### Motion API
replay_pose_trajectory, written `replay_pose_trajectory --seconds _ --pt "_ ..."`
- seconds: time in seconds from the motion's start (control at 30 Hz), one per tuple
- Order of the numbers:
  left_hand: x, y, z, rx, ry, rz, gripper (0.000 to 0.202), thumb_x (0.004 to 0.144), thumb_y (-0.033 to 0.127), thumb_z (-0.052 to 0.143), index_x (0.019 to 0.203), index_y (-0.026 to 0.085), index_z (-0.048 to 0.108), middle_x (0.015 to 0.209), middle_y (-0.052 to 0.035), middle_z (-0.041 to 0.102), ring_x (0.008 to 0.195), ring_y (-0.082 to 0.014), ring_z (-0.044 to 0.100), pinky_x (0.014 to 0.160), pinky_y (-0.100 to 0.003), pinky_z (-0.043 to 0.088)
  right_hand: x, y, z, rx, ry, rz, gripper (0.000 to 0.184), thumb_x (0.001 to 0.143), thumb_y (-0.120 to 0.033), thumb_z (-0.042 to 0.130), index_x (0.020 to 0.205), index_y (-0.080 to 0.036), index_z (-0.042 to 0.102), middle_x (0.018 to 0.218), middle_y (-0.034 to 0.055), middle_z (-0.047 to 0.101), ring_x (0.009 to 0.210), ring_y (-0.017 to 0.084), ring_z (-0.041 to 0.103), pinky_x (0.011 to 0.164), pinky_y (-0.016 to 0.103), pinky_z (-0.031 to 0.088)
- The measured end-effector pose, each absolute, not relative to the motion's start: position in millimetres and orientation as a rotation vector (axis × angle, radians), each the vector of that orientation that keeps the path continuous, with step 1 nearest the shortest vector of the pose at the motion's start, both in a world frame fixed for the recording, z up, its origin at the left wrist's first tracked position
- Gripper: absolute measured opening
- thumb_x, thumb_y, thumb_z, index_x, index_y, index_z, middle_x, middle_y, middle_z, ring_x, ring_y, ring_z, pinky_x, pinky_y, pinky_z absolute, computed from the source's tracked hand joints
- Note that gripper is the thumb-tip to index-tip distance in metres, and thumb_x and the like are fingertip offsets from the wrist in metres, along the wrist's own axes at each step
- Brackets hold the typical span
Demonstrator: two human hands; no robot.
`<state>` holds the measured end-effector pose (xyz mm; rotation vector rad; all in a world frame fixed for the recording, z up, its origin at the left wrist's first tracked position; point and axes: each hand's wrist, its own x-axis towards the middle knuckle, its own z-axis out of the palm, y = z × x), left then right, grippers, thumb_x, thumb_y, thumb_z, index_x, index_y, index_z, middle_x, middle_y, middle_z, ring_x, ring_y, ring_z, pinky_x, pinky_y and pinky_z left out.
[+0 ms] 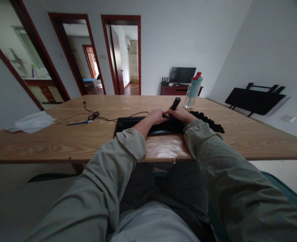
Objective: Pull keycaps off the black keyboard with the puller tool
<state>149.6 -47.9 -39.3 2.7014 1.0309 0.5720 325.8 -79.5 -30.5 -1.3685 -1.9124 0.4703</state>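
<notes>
A black keyboard point(128, 123) lies on the wooden table in front of me, partly covered by my hands and forearms. My right hand point(181, 114) is closed around a black-handled tool point(175, 103) that stands tilted above the keyboard; its working end is hidden. My left hand point(156, 117) rests over the keyboard's middle, its fingers drawn together close to the tool. A small dark bit shows at the left fingertips, too small to name. Beside the right hand is a heap of small black pieces point(209, 121), which look like keycaps.
A bottle point(191, 92) with a red lid stands behind the heap. Left of the keyboard lie a coiled black cable point(94, 116) and a blue stick point(78, 123) with a pale end. White crumpled sheets point(34, 121) are at the far left of the table point(88, 144).
</notes>
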Motion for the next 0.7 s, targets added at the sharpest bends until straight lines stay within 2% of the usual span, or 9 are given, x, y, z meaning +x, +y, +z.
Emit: replay_pose_trajectory --seconds 0.13,0.27,0.43,0.7 --pt "151.0 -46.0 -41.3 2.751 1.122 0.555 0.032 0.084 0.043 0.065 0.104 0.023 0.078 0.099 -0.0099 0.076 0.091 -0.0260 0.067 0.079 -0.034 0.047 325.2 -87.5 -25.7 -1.508 -1.783 0.353 0.031 0.083 -0.044 0.060 0.067 -0.018 0.059 0.065 0.0041 0.060 0.064 0.016 0.052 0.060 0.029 0.039" --pt "150.3 -45.6 -40.8 2.729 1.142 0.506 0.035 0.084 0.047 0.062 0.102 0.021 0.078 0.094 -0.0102 0.075 0.085 -0.0251 0.066 0.073 -0.033 0.045 319.5 -82.9 -28.9 -1.539 -1.696 0.393 0.022 0.081 -0.036 0.061 0.068 -0.018 0.059 0.062 0.0048 0.061 0.060 0.016 0.054 0.057 0.028 0.041" --pt "149.1 -45.7 -40.1 2.696 1.097 0.522 0.033 0.083 0.043 0.062 0.099 0.019 0.078 0.091 -0.0107 0.075 0.082 -0.0248 0.066 0.070 -0.033 0.044 316.8 -75.0 -35.5 -1.472 -1.630 0.564 0.017 0.082 -0.029 0.054 0.071 -0.018 0.061 0.068 0.0063 0.064 0.058 0.017 0.058 0.056 0.029 0.047" --pt "150.0 -48.3 -41.3 2.660 1.018 0.535 0.028 0.084 0.032 0.062 0.104 0.019 0.077 0.094 -0.0092 0.075 0.084 -0.0226 0.066 0.072 -0.032 0.045 319.2 -76.2 -34.7 -1.341 -1.736 0.637 0.016 0.082 -0.029 0.051 0.071 -0.019 0.058 0.063 0.0030 0.060 0.059 0.015 0.056 0.057 0.027 0.048"
